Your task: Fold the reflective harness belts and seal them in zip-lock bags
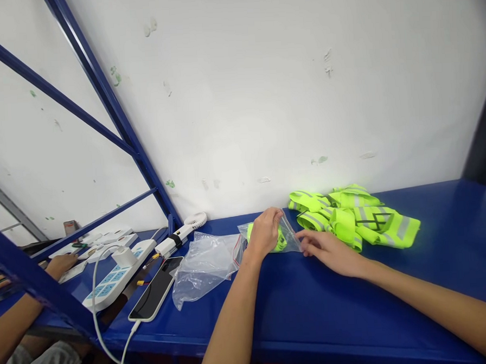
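Observation:
A clear plastic bag with a folded neon-yellow reflective strap inside lies on the blue table. My left hand is closed on the bag's upper edge and covers part of the strap. The fingers of my right hand pinch the bag's right edge. Just behind my right hand spreads a heap of neon-yellow reflective straps with silver bands. To the left of my left hand lie more clear plastic bags, flat and crumpled, with a red line near one edge.
Left of the bags are a charging phone, a white handheld fan and a power strip with a charger and cable. A blue metal frame rises there. Beyond it is another person's hand. A white wall stands behind.

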`<state>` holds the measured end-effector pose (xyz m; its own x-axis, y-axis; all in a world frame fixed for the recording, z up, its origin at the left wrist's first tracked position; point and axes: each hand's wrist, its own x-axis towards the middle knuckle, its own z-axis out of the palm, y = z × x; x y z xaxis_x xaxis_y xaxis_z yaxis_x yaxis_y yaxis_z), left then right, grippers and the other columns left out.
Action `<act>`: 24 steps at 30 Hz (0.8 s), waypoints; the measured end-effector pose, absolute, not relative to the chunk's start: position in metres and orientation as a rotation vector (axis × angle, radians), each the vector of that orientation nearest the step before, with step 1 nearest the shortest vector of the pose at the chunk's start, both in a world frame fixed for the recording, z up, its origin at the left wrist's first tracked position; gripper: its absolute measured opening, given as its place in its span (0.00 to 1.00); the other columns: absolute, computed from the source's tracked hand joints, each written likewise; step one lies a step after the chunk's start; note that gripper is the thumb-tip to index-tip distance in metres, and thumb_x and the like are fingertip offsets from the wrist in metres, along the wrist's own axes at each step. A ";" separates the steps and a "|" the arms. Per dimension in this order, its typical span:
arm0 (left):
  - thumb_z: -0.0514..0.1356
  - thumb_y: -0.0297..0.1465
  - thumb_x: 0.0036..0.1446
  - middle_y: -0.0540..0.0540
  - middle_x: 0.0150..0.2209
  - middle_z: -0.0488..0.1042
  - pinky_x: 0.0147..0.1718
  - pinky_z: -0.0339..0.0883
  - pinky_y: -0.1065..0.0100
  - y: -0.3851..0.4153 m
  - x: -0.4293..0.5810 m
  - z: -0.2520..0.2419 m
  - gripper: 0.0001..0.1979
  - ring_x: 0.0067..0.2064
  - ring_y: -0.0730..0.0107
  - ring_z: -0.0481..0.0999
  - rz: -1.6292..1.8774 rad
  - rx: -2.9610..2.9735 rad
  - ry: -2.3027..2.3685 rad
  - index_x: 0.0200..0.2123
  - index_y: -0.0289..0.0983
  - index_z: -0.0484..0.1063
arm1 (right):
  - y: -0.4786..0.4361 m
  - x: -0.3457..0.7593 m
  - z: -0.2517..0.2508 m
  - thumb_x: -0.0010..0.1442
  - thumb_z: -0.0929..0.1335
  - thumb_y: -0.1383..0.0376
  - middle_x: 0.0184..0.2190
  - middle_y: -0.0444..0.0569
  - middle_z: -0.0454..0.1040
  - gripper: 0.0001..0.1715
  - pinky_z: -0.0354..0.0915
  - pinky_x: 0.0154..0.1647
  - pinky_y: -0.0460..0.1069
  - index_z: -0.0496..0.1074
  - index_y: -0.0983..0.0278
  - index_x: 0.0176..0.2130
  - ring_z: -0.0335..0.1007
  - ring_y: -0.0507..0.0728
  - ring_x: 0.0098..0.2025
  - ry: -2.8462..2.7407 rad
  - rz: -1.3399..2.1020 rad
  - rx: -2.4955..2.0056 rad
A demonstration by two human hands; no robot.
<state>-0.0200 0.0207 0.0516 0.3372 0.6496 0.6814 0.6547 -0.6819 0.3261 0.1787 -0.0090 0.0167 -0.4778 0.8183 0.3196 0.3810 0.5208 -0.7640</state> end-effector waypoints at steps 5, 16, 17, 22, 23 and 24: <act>0.43 0.34 0.69 0.46 0.37 0.74 0.41 0.65 0.68 0.019 -0.020 0.052 0.14 0.38 0.69 0.73 -1.306 -2.553 -1.271 0.41 0.39 0.67 | -0.008 0.176 0.014 0.60 0.64 0.61 0.29 0.46 0.77 0.15 0.69 0.38 0.51 0.67 0.61 0.47 0.75 0.57 0.32 -1.992 0.924 -0.957; 0.44 0.34 0.69 0.47 0.38 0.74 0.41 0.65 0.68 0.018 -0.015 0.048 0.13 0.40 0.68 0.74 -1.262 -2.590 -1.246 0.39 0.39 0.66 | -0.003 0.166 0.008 0.58 0.66 0.57 0.24 0.43 0.76 0.15 0.67 0.32 0.50 0.60 0.59 0.42 0.74 0.57 0.27 -1.919 0.926 -0.997; 0.44 0.34 0.69 0.47 0.38 0.75 0.41 0.65 0.68 0.018 -0.015 0.048 0.13 0.40 0.68 0.74 -1.253 -2.594 -1.244 0.39 0.39 0.66 | -0.002 0.163 0.007 0.57 0.67 0.58 0.24 0.42 0.76 0.15 0.66 0.31 0.50 0.60 0.59 0.42 0.73 0.56 0.26 -1.930 0.896 -1.017; 0.45 0.33 0.68 0.46 0.38 0.75 0.42 0.65 0.68 0.017 -0.012 0.048 0.12 0.41 0.68 0.74 -1.111 -2.641 -1.211 0.38 0.39 0.67 | -0.001 0.157 0.005 0.51 0.66 0.68 0.22 0.40 0.71 0.12 0.63 0.28 0.48 0.61 0.59 0.36 0.69 0.55 0.25 -2.073 0.708 -1.047; 0.45 0.33 0.68 0.46 0.38 0.75 0.42 0.65 0.68 0.017 -0.012 0.048 0.12 0.40 0.68 0.74 -1.094 -2.639 -1.210 0.38 0.39 0.67 | 0.000 0.159 0.004 0.51 0.66 0.68 0.23 0.40 0.71 0.12 0.64 0.28 0.48 0.61 0.59 0.37 0.69 0.55 0.25 -2.089 0.702 -1.033; 0.45 0.33 0.68 0.46 0.38 0.74 0.41 0.65 0.68 0.017 -0.012 0.048 0.12 0.40 0.68 0.74 -1.086 -2.634 -1.210 0.38 0.39 0.67 | 0.000 0.161 0.003 0.51 0.66 0.68 0.24 0.40 0.71 0.13 0.65 0.29 0.48 0.62 0.59 0.38 0.69 0.55 0.26 -2.097 0.718 -1.015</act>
<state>-0.0117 0.0170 0.0484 0.4484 0.6488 0.6148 0.6812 -0.6934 0.2349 0.1609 0.0001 0.0034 -0.4568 0.8217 0.3409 0.4402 0.5417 -0.7161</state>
